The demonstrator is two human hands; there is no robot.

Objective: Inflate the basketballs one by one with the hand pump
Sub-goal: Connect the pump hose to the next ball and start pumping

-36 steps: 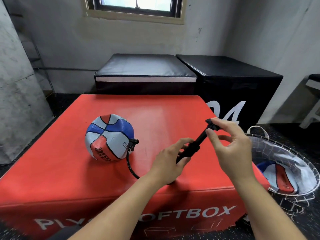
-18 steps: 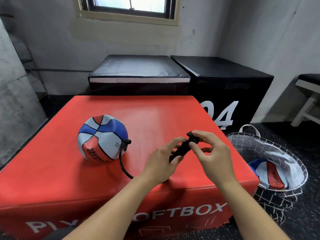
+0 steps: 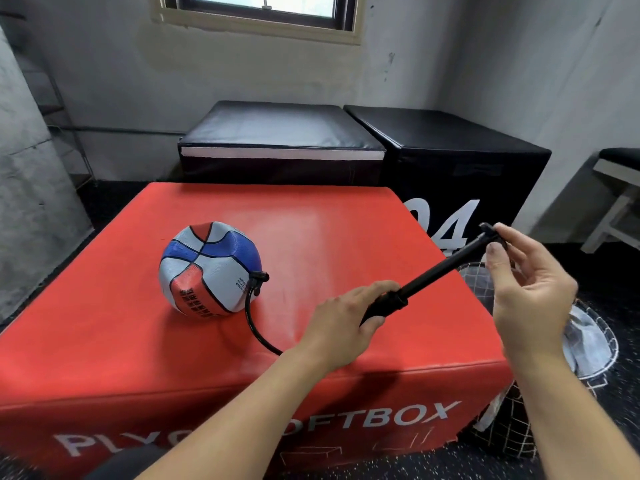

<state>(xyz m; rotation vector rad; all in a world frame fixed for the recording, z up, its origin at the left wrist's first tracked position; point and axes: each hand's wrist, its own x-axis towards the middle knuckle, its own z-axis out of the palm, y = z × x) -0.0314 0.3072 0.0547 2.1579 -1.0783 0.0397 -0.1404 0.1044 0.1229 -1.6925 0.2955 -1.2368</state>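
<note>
Pumping air into the basketball with the plunger drawn out, both hands on the hand pump.

Nearest, the left hand wraps its fingers around the barrel of the hand pump, steadying it on the red worktop. The right hand pinches the handle at the plunger's far end. The pump's long axis slants up and to the right, so the coming push should run down that line toward the left hand. Left of the hands, the hose curves to the basketball, which sits dented on the worktop. A wire basket stands right.
</note>
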